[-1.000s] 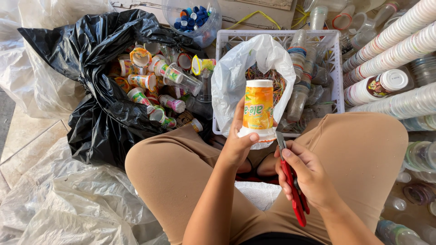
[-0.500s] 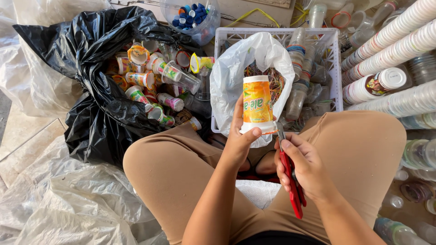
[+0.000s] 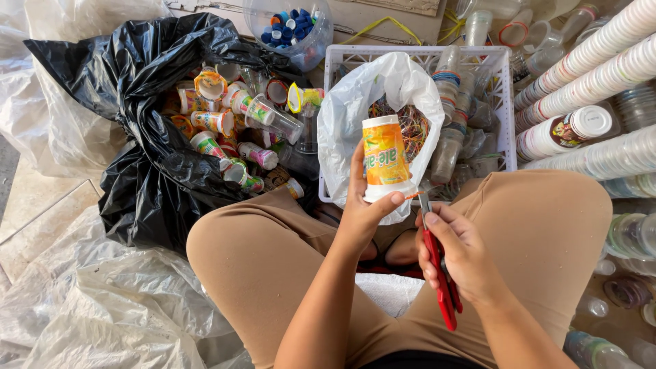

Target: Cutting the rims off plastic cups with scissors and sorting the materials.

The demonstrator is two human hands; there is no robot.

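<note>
Between the left hand's fingers (image 3: 393,200) stands an orange cup (image 3: 386,158), upside down, its wide rim at the bottom against the thumb and its base pointing up and away. Compared with a second ago the cup sits slightly lower and nearer the body, and its rim now meets the blade tip of the red scissors (image 3: 441,273); a thin orange strip shows at that contact, likely the label or a rim band being cut. The left hand (image 3: 362,205) is wrapped firmly around the cup. The right hand (image 3: 465,256) is closed around the scissor handles, blades nearly together. Just beyond the fingers a white bag (image 3: 355,109) holds rubber bands, set in a white crate (image 3: 502,82) with clear cups. Left of the fingers a black bag (image 3: 137,82) is full of printed cups. Right of them lie long cup stacks (image 3: 594,75).
</note>
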